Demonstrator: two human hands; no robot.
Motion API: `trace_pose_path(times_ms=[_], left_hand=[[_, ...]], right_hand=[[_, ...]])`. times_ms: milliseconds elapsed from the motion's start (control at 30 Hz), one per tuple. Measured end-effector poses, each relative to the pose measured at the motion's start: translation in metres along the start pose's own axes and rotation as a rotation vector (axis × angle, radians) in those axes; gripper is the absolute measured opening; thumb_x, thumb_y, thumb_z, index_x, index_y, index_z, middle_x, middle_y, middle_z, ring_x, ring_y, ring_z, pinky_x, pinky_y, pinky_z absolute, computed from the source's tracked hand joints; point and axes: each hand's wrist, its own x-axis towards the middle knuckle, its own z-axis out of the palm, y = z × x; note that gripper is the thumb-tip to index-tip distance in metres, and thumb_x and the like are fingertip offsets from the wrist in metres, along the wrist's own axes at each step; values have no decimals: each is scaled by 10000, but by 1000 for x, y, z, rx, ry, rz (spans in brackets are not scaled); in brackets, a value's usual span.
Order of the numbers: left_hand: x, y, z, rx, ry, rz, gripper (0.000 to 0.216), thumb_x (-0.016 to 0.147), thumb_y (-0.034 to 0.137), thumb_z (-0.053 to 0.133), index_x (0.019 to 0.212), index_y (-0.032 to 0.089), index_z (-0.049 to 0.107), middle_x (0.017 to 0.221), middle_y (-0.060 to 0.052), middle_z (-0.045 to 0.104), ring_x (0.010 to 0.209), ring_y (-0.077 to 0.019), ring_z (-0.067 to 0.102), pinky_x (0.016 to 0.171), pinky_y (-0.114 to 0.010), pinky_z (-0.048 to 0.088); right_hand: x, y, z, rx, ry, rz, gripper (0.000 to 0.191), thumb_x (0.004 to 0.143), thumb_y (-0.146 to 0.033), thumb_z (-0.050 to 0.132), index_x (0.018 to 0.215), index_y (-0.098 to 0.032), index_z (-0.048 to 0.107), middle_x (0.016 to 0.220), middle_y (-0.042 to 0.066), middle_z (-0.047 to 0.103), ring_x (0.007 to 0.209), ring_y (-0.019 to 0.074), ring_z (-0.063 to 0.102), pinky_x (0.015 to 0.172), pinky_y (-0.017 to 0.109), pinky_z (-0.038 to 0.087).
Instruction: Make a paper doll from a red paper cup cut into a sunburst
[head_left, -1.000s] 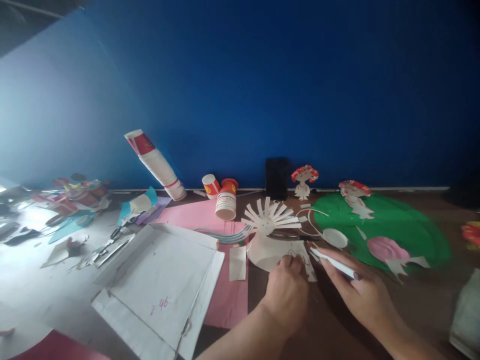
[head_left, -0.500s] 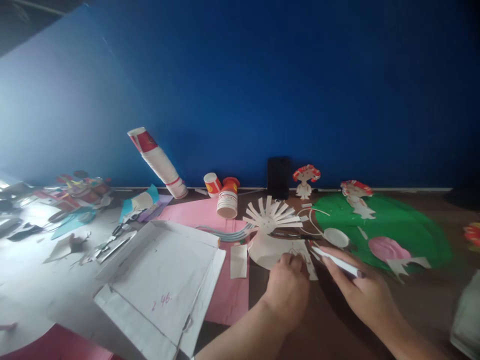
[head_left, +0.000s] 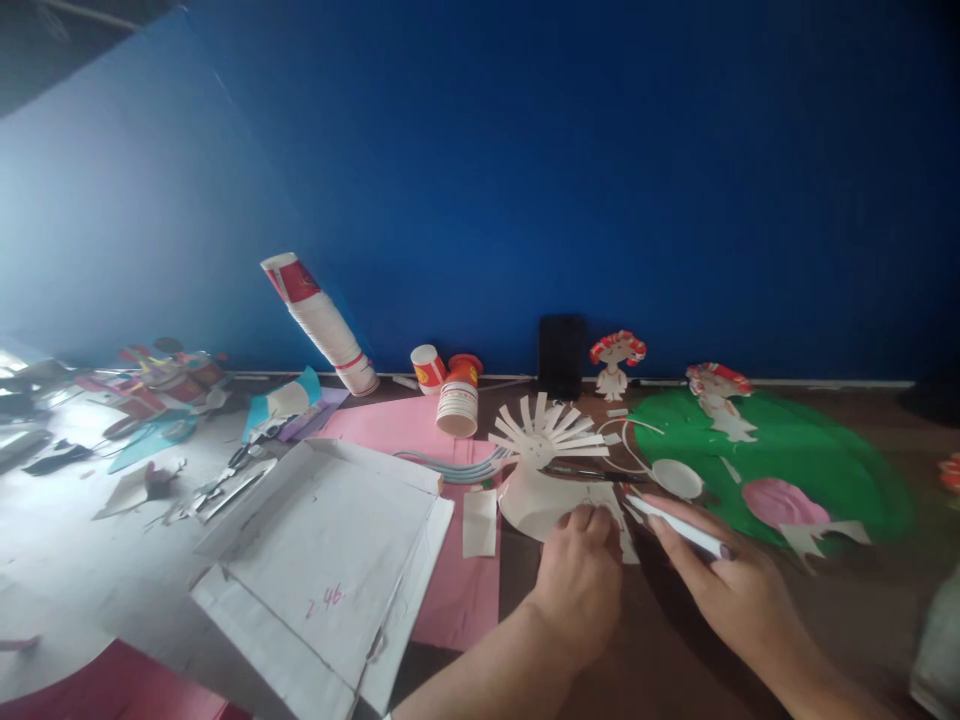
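Note:
My left hand rests with curled fingers on a cream-white piece of paper, holding it against the dark table. Faint drawn lines show on the paper near the fingertips, partly covered by them. Just to the right, my right hand grips a white marker with a dark end; its tip points left toward the paper's right edge. Above the paper lies a white paper cup cut into a fan of strips. A black pen lies between the fan and the paper.
A white box lid and pink sheet lie left. Stacked paper cups lean at the back. A black phone-like slab and a paper doll stand against the blue wall. Right are a green sheet and white disc.
The whole view has shifted very slightly, so everything sits a little farther right. Both hands keep nearly the same pose over the paper.

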Motion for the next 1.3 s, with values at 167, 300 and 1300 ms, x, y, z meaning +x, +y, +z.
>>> trace_pose_path(times_ms=[167,300,1300], left_hand=[[-1,-2,5,-90,-51,-39,483,909,193,465,1359,30,529,1404,-177,548,1298,-292,489,1090,-396,437],[-1,-2,-1,-124,-121,-42,539,905,230,486,1400,17,491,1459,-186,506,1356,-302,451,1123,-403,413],[4,0,0,-116,-130,-48,516,904,216,496,1378,13,508,1419,-189,542,1329,-298,480,1083,-397,447]], right_hand=[[7,-5,-2,12,9,-74,241,927,-283,589,1130,-250,715,1113,37,769,1020,208,727,923,291,563],[22,-13,-11,-43,-12,-50,225,935,-350,560,1041,-268,741,1039,28,787,949,209,747,835,270,588],[20,13,25,-59,-26,-34,271,941,-388,538,971,-208,739,906,75,796,759,219,765,772,305,609]])
